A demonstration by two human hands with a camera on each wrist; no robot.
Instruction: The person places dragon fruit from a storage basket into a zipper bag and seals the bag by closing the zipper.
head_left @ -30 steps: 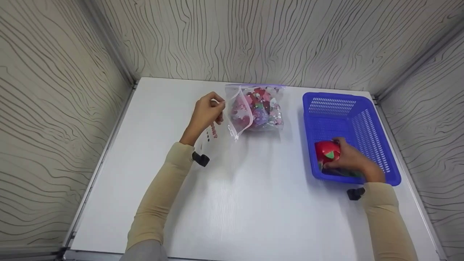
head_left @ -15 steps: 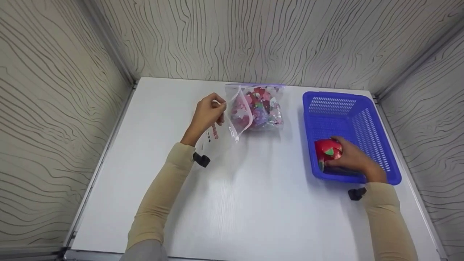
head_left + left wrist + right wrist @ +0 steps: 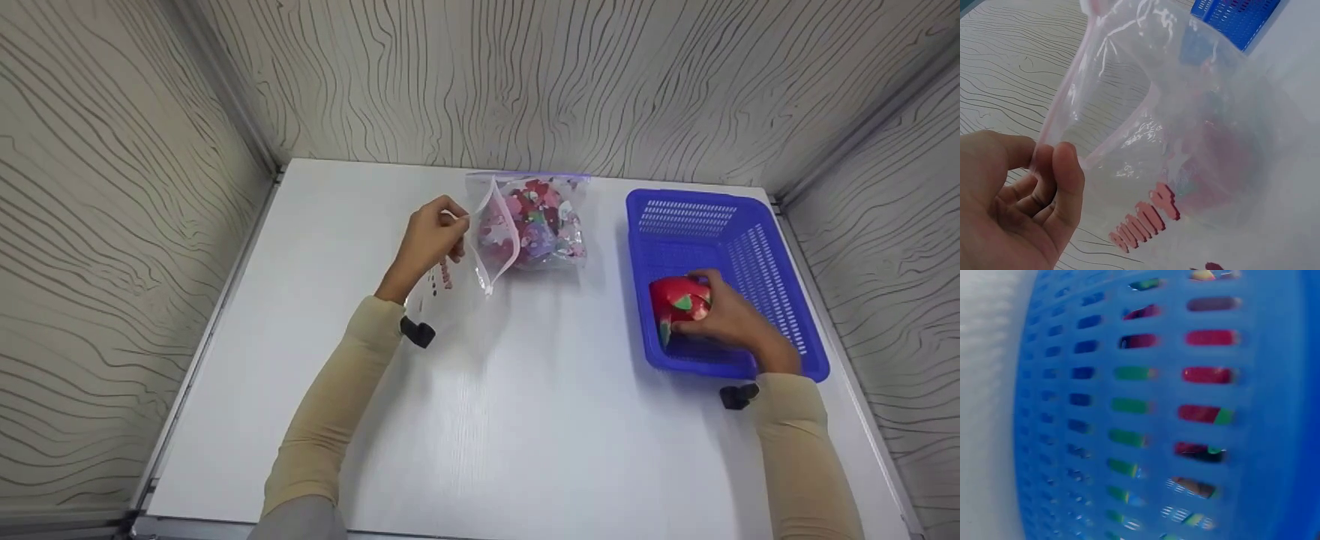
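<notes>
My left hand (image 3: 435, 232) pinches the edge of a clear zip bag (image 3: 534, 247) between thumb and fingertips, holding its mouth apart. Red, pink, white and green shapes show in and through the bag; pink letters reading BUNNY (image 3: 1148, 222) mark its side in the left wrist view. Inside the blue basket (image 3: 639, 262), my right hand (image 3: 731, 319) grips a glossy red thing with green patches (image 3: 667, 296), its kind unclear. The right wrist view faces the slotted basket wall (image 3: 1100, 439), red and green showing through the slots, the right hand mostly hidden.
The bag stands near the back of the white table (image 3: 480, 420), left of the basket. Wood-patterned panels (image 3: 480, 82) enclose the back and both sides. Black wrist cameras (image 3: 418, 332) sit at both cuffs.
My right hand has shifted slightly up and away within the basket, the red thing moving with it. The left hand has drifted slightly right, still pinching the bag's edge.
</notes>
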